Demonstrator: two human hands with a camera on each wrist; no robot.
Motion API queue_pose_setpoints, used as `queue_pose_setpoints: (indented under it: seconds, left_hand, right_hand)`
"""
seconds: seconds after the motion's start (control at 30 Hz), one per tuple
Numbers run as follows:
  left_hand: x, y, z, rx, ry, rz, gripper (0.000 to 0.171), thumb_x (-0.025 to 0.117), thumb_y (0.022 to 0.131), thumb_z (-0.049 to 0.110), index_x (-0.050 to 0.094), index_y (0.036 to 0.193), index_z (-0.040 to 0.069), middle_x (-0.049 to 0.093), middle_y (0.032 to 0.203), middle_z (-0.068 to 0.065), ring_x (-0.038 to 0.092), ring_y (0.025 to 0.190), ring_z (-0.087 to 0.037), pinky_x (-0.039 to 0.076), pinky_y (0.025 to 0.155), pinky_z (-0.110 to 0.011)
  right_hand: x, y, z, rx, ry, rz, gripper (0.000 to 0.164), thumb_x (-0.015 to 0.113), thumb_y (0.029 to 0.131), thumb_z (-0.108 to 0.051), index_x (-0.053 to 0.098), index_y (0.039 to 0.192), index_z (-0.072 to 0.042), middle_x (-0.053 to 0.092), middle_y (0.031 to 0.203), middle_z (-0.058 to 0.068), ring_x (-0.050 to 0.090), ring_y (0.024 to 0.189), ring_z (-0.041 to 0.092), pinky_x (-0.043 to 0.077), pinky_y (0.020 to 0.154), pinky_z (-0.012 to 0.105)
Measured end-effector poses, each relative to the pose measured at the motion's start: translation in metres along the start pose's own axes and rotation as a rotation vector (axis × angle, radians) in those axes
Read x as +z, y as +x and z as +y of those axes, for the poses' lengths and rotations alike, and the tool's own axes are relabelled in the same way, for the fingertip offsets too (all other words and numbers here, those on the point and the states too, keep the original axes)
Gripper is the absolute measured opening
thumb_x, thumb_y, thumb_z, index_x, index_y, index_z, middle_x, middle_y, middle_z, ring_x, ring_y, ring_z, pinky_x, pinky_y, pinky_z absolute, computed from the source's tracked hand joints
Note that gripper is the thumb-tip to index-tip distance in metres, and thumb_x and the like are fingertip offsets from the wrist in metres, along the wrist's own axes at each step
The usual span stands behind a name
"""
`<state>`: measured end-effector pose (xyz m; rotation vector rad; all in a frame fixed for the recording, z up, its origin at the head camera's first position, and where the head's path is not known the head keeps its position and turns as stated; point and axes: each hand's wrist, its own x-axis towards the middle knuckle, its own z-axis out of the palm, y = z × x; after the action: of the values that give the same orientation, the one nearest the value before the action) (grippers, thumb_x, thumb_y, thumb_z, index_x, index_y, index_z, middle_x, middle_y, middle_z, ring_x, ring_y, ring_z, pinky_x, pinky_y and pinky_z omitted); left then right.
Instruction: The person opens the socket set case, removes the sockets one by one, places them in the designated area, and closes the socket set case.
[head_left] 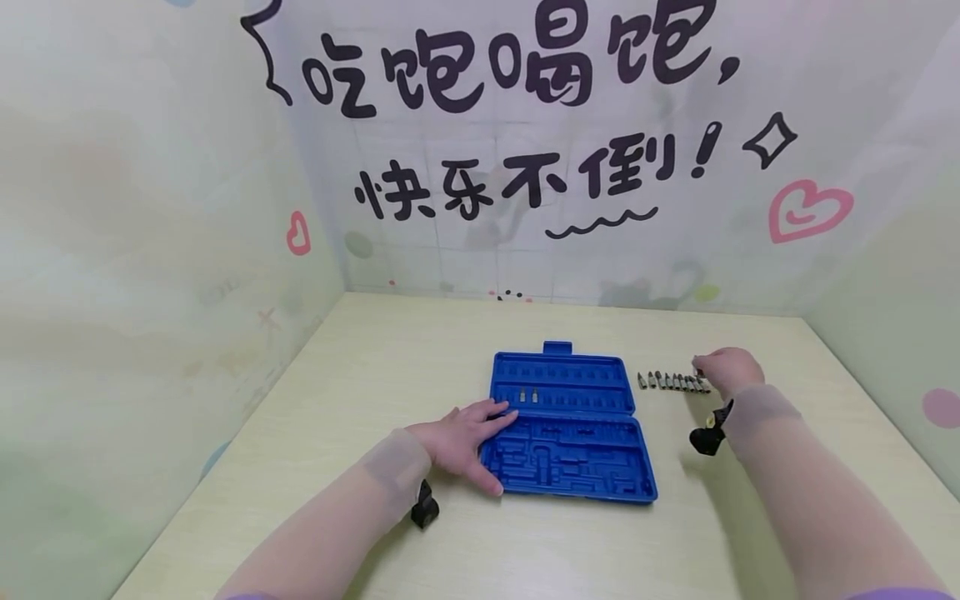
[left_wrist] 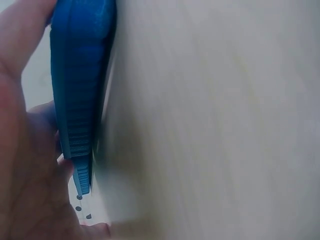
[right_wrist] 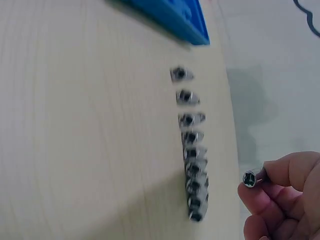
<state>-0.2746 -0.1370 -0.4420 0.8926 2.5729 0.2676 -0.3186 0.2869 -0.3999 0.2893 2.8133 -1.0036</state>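
A blue plastic bit case (head_left: 567, 459) lies unfolded on the table, its moulded slots facing up. Two small metal socket bits (head_left: 528, 396) sit in a row of its far half. My left hand (head_left: 462, 437) rests along the case's left edge, fingers spread over the side near the hinge and thumb by the front corner. To the right of the case, my right hand (head_left: 731, 371) pinches one socket bit (right_wrist: 253, 177) between thumb and fingertips; its hollow end shows in the right wrist view. Beside that hand lies a row of several more socket bits (right_wrist: 191, 136).
The pale wooden table (head_left: 360, 358) is bounded by printed walls (head_left: 480, 250) at the back and both sides. The lid's blue latch tab (head_left: 557, 347) sticks out towards the back wall. A black wrist camera (head_left: 708, 437) hangs below the right wrist.
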Motion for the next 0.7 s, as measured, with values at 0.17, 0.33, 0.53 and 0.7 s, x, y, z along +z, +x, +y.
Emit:
queue_pose_setpoints:
  seconds: [0.17,0.33,0.53,0.7]
  left_hand:
    - [-0.001,0.0,0.001,-0.002,-0.012,-0.002,0.111,0.072,0.07,0.068,0.013,0.156,0.029,0.004,0.161,0.006,0.001,0.147,-0.02,0.009,0.114,-0.056]
    - [-0.001,0.0,0.001,-0.013,-0.005,-0.008,0.111,0.071,0.07,0.069,0.012,0.156,0.031,0.003,0.161,0.008,0.001,0.147,-0.019,0.009,0.114,-0.055]
    - [0.0,0.001,0.001,-0.014,-0.004,-0.009,0.111,0.071,0.07,0.069,0.012,0.156,0.03,0.003,0.161,0.008,0.0,0.147,-0.019,0.008,0.114,-0.055]
    - [0.0,0.0,0.001,-0.019,-0.006,-0.011,0.111,0.071,0.069,0.069,0.011,0.156,0.031,0.003,0.161,0.008,0.0,0.147,-0.019,0.008,0.115,-0.055]
  right_hand:
    - [-0.008,0.002,0.012,0.016,-0.111,0.0,0.05,0.041,0.098,-0.028,0.056,0.118,0.015,0.052,0.124,0.036,0.05,0.11,0.051,0.043,0.091,0.056]
    - [-0.011,0.005,0.021,0.027,-0.174,-0.029,0.05,0.04,0.097,-0.027,0.056,0.114,0.017,0.051,0.121,0.038,0.05,0.109,0.052,0.043,0.091,0.056]
    - [-0.013,0.01,0.027,0.003,-0.239,-0.051,0.045,0.04,0.095,-0.025,0.061,0.095,0.015,0.057,0.107,0.036,0.055,0.099,0.049,0.045,0.085,0.053]
    - [-0.01,0.015,0.03,0.02,-0.221,-0.053,0.037,0.042,0.093,-0.026,0.058,0.073,0.0,0.06,0.092,0.025,0.056,0.086,0.038,0.047,0.078,0.048]
